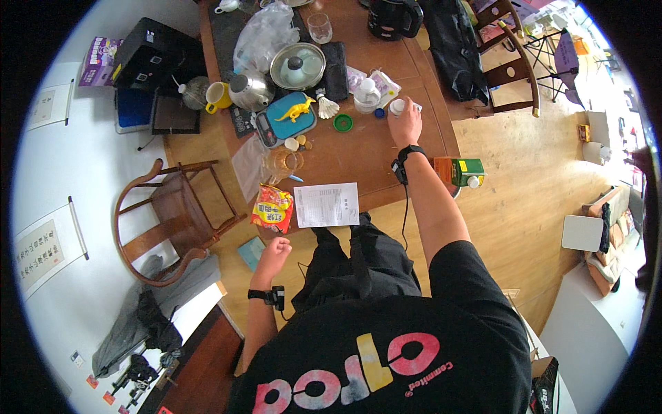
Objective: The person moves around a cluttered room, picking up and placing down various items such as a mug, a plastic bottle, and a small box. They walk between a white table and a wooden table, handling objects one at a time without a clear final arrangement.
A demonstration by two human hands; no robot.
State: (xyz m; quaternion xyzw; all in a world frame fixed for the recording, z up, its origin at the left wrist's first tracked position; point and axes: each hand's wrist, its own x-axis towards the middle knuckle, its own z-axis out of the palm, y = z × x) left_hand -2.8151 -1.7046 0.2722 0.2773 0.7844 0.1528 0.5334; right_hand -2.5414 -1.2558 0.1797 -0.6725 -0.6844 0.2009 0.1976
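Note:
My right hand [406,125] reaches over the right side of the wooden table [357,155], its fingers closed around a small white container [397,107]. Left of it are a blue cap [380,113], a clear plastic bottle [366,97] and a green lid [343,123]. My left hand [277,252] is loosely curled off the table's near edge, below a red and yellow instant noodle packet [272,209]; whether it holds anything cannot be seen. A printed sheet [326,205] lies beside the packet. Farther back, a yellow toy dinosaur [297,111] rests on a blue kitchen scale [305,124].
A glass pitcher [282,164], steel kettle [249,91] and lidded pan [298,66] occupy the table's left side. A green and orange carton [460,172] is at the right edge. Wooden chairs [178,215] flank the table. Cables hang from both wrists.

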